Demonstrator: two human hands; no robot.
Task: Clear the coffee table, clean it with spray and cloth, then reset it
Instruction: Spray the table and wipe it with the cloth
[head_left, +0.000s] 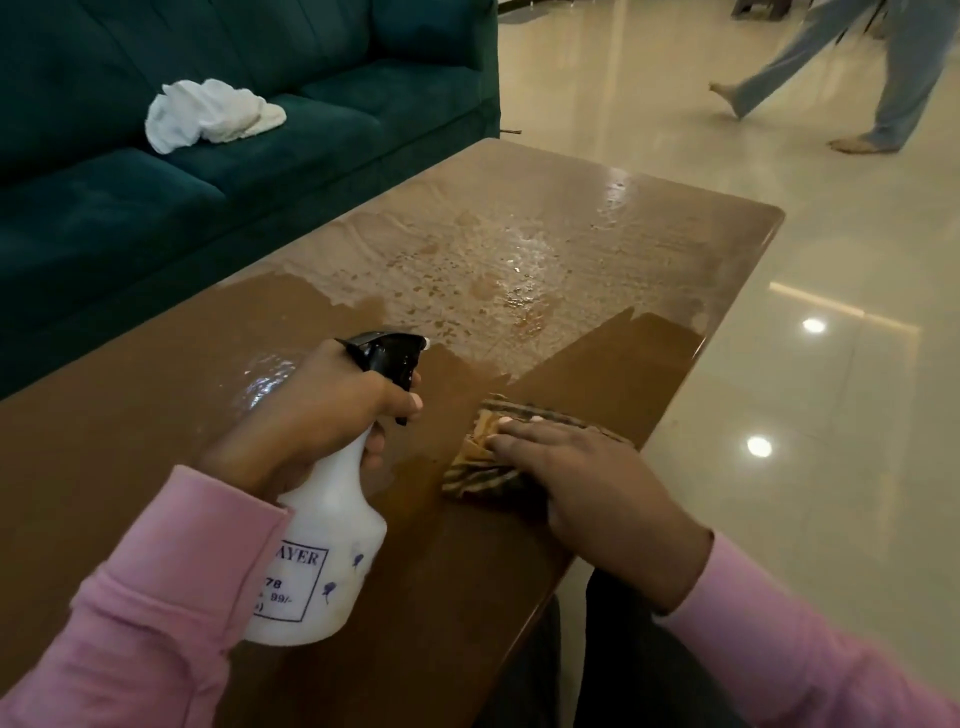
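At 10 o'clock a teal sofa (104, 208) runs along the table's far long side, just beside it, with a crumpled white rag (208, 111) lying on its seat cushion.

The left hand (322, 415) grips the spray bottle (322, 561) by the neck, fingers curled round it and one finger across the trigger. The bottle is held above the near half of the coffee table (130, 441), tilted, its long axis running from the base at 7 o'clock to the head at 1 o'clock. Its black nozzle (387, 356) points towards 2 o'clock, at the wet patch (493, 260) of streaks and droplets spread over the middle of the top.

The table's long axis runs from 7 o'clock to 1 o'clock, and its far rounded corner sits at 1 o'clock. Dry brown wood lies at 9 o'clock from the bottle and again at 2 o'clock from the cloth.

The striped cloth (478, 475) lies bunched on the table close to its right-hand long edge, at 3 o'clock from the bottle. The right hand (587, 483) rests flat on it, fingers straight and together, pressing it down.

Past that edge, from 1 to 4 o'clock, is glossy tiled floor (779, 467), wide and open. At 1 o'clock, well apart from the table, a barefoot person (904, 78) in loose blue trousers is mid-step
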